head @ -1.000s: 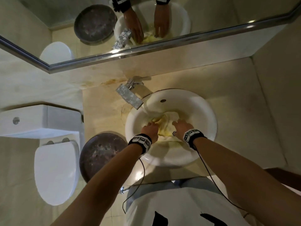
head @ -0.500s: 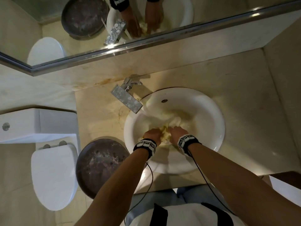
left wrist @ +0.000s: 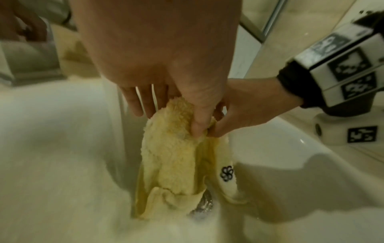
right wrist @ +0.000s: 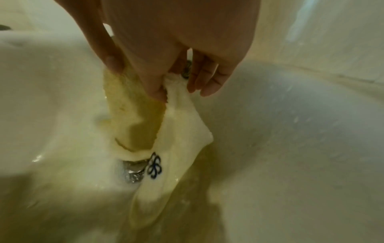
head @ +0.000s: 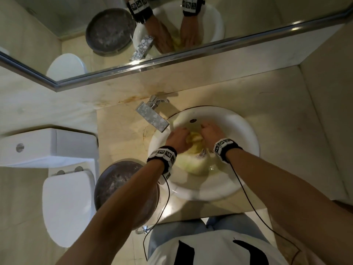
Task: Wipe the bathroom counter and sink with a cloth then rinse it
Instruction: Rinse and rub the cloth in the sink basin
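A wet yellow cloth (head: pixel 193 139) with a small black flower mark hangs in the white sink (head: pixel 246 131). Both hands hold it by its top edge. My left hand (head: pixel 181 137) pinches the cloth (left wrist: pixel 176 156) between thumb and fingers. My right hand (head: pixel 208 131) pinches the same bunched top just beside it. In the right wrist view the cloth (right wrist: pixel 145 123) droops from my right hand (right wrist: pixel 164 88) down to the metal drain (right wrist: pixel 133 172). The chrome faucet (head: pixel 152 116) juts over the basin's left rim, close to my left hand. The beige counter (head: pixel 286 150) surrounds the bowl.
A white toilet (head: pixel 66 207) stands at the left, with a dark round bin (head: pixel 122 190) between it and the counter. A mirror (head: pixel 248 25) runs along the back wall. A side wall (head: pixel 328 121) closes the counter's right end.
Both hands have moved toward the back of the basin, nearer the faucet. They have pulled the cloth up by its top, so its lower part now trails down to the drain.
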Demonstrator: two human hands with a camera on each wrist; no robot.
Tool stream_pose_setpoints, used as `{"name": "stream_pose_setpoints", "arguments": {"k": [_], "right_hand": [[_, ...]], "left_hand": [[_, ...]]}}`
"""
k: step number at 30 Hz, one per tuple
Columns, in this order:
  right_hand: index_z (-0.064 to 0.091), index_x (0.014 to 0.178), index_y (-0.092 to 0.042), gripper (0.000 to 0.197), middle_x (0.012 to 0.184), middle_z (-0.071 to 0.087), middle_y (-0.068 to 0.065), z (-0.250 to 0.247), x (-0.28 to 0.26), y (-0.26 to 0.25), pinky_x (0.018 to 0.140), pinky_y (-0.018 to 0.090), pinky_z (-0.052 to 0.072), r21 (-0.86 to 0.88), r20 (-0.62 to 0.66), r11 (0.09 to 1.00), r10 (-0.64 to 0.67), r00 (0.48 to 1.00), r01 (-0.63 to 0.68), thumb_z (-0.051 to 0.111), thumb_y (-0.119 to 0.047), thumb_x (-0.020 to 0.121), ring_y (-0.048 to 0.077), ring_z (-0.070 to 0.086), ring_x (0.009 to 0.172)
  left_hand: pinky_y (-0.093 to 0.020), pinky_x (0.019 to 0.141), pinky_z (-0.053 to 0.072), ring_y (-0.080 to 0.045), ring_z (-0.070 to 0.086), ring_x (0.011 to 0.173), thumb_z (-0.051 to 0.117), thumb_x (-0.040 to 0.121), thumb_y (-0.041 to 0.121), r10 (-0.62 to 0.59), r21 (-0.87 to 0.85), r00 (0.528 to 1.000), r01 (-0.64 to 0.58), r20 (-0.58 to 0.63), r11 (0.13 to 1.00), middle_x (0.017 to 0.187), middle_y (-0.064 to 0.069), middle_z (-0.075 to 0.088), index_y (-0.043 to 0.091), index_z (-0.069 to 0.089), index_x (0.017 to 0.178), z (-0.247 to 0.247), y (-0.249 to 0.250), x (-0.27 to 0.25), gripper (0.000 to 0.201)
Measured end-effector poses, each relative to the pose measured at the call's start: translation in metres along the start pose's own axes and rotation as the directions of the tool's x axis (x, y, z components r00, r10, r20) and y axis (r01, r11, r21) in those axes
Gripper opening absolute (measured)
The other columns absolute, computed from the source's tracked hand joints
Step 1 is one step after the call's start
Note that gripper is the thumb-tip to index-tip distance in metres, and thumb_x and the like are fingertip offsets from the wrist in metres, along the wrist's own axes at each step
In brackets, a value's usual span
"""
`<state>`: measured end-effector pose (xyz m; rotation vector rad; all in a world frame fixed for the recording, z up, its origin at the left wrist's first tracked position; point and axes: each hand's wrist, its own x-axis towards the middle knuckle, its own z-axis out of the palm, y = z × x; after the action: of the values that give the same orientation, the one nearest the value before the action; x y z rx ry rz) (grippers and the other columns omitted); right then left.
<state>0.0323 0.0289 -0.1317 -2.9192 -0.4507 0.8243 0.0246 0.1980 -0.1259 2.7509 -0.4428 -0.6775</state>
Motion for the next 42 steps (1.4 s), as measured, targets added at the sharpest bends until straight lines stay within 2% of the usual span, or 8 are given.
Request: {"name": "stream_pose_setpoints", "arguments": {"k": [6,12,17,20,24,29,35,42], "right_hand": [[0.066,0.106,-0.012,0.017,0.106,0.069,0.010,-0.020,-0.008,0.014,0.081,0.038,0.051,-0.092,-0.076,0.994,-0.071,0.995,0.064,0.064,-0.013,0.089,0.032,0.066,0.099],[0.044,0.141,-0.020,0.054,0.139,0.049,0.010,0.043,-0.019,0.019,0.098,0.041,0.046,-0.047,0.109,0.997,-0.051,0.993,0.056,0.067,-0.024,0.092,0.030,0.050,0.127],[0.025,0.153,-0.024,0.086,0.162,0.018,0.010,0.070,-0.010,0.007,0.110,0.048,0.041,0.106,0.034,0.994,-0.023,0.999,0.019,0.077,-0.021,0.085,0.035,0.029,0.143],[0.022,0.153,-0.030,0.089,0.155,0.031,0.007,0.077,-0.002,0.002,0.107,0.050,0.042,0.157,0.094,0.988,-0.017,0.995,0.003,0.078,-0.023,0.083,0.036,0.038,0.136],[0.025,0.152,-0.029,0.082,0.149,0.042,0.009,0.086,-0.005,-0.001,0.097,0.047,0.050,0.241,0.214,0.967,0.026,0.976,-0.079,0.072,-0.013,0.087,0.038,0.050,0.126],[0.035,0.149,-0.022,0.069,0.132,0.060,0.014,0.095,-0.019,0.005,0.087,0.040,0.054,0.240,0.347,0.968,-0.014,0.938,-0.075,0.065,-0.014,0.087,0.036,0.064,0.110],[0.056,0.135,-0.019,0.051,0.136,0.052,0.013,0.051,-0.004,0.017,0.099,0.041,0.049,0.111,0.195,0.994,0.001,0.981,-0.023,0.064,-0.005,0.087,0.035,0.053,0.123],[0.052,0.128,-0.014,0.065,0.125,0.051,0.014,0.015,0.008,0.020,0.093,0.044,0.043,0.086,-0.224,0.996,0.040,0.974,-0.021,0.066,0.009,0.069,0.037,0.048,0.120]], "left_hand": [[-0.030,0.064,0.044,-0.019,0.054,0.080,0.066,0.079,0.018,0.059,0.058,0.978,-0.048,-0.198,0.997,0.094,0.002,0.059,0.023,0.049,0.084,-0.016,0.013,-0.012,0.018],[-0.036,0.080,0.049,-0.028,0.062,0.098,0.063,0.080,0.011,-0.087,0.136,0.972,0.058,0.220,0.989,0.107,-0.004,0.061,0.016,0.059,0.102,0.037,0.004,-0.028,0.023],[-0.042,0.094,0.048,-0.034,0.050,0.122,0.059,0.087,0.017,-0.171,0.066,0.943,0.159,0.285,0.985,0.151,-0.009,0.037,0.015,0.027,0.150,0.064,0.000,-0.022,0.071],[-0.044,0.097,0.049,-0.032,0.048,0.127,0.056,0.089,0.015,-0.184,0.013,0.925,0.191,0.333,0.982,0.161,-0.003,0.020,0.020,0.020,0.154,0.075,-0.005,-0.011,0.074],[-0.038,0.082,0.053,-0.032,0.062,0.105,0.061,0.086,0.026,-0.198,-0.122,0.912,0.256,0.360,0.959,0.126,-0.009,0.058,0.021,0.023,0.144,0.084,-0.005,-0.004,0.070],[-0.040,0.089,0.052,-0.031,0.060,0.108,0.069,0.084,0.034,-0.219,0.022,0.815,0.246,0.537,0.969,0.124,-0.012,0.058,0.014,0.048,0.127,0.090,-0.003,-0.009,0.052],[-0.038,0.083,0.053,-0.029,0.063,0.096,0.055,0.094,0.040,-0.273,0.021,0.869,0.290,0.413,0.957,0.109,-0.007,0.063,0.017,0.047,0.119,0.052,-0.012,-0.004,0.035],[-0.035,0.057,0.048,-0.028,0.066,0.071,0.044,0.089,-0.001,-0.194,0.097,0.980,0.198,-0.047,0.975,0.096,-0.006,0.066,0.010,0.039,0.131,0.013,0.009,-0.011,0.043]]}}
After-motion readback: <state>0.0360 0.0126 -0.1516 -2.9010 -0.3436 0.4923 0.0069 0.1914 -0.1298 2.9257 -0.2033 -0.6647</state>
